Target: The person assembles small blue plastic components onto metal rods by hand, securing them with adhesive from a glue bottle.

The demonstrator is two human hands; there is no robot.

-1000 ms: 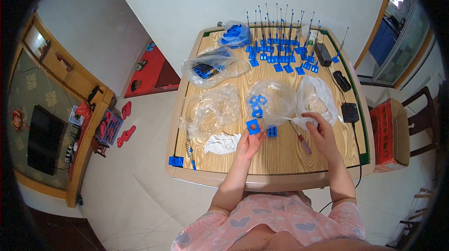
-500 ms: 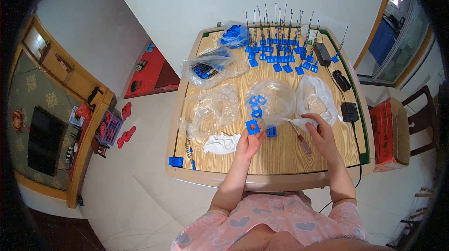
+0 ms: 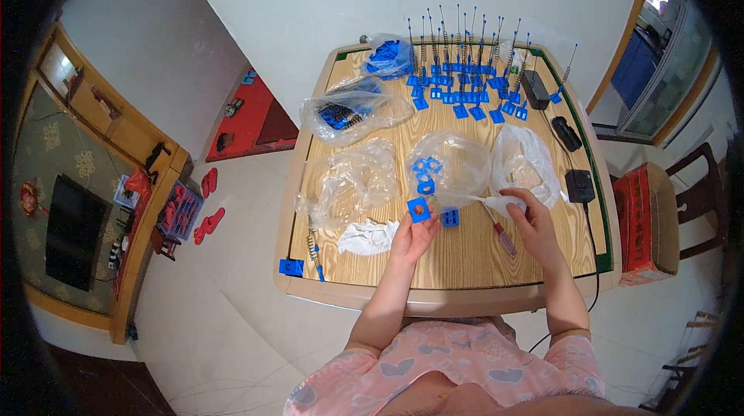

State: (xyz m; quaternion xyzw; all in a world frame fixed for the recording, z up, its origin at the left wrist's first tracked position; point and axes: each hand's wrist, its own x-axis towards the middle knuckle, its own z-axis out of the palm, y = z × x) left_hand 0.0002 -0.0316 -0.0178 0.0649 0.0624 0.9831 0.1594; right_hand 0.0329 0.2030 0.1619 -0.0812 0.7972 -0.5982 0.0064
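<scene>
My left hand (image 3: 412, 234) holds up a small blue square plastic piece (image 3: 419, 209) with a round hole, just above the wooden table (image 3: 465, 261). My right hand (image 3: 530, 220) pinches the edge of a clear plastic bag (image 3: 523, 168) that lies to the right. Another clear bag (image 3: 449, 164) between the hands holds several blue pieces. One more blue piece (image 3: 449, 217) lies on the table between my hands. A red-handled screwdriver (image 3: 502, 236) rests next to my right hand.
Rows of blue bases with upright metal springs (image 3: 465, 67) stand at the far edge. More clear bags (image 3: 349, 110) lie at the left, a white crumpled cloth (image 3: 368, 238) near the front. Black boxes (image 3: 580, 183) sit along the right edge. A red stool (image 3: 643, 222) stands to the right.
My left hand has lifted the blue piece slightly; otherwise both hands stay about where they were.
</scene>
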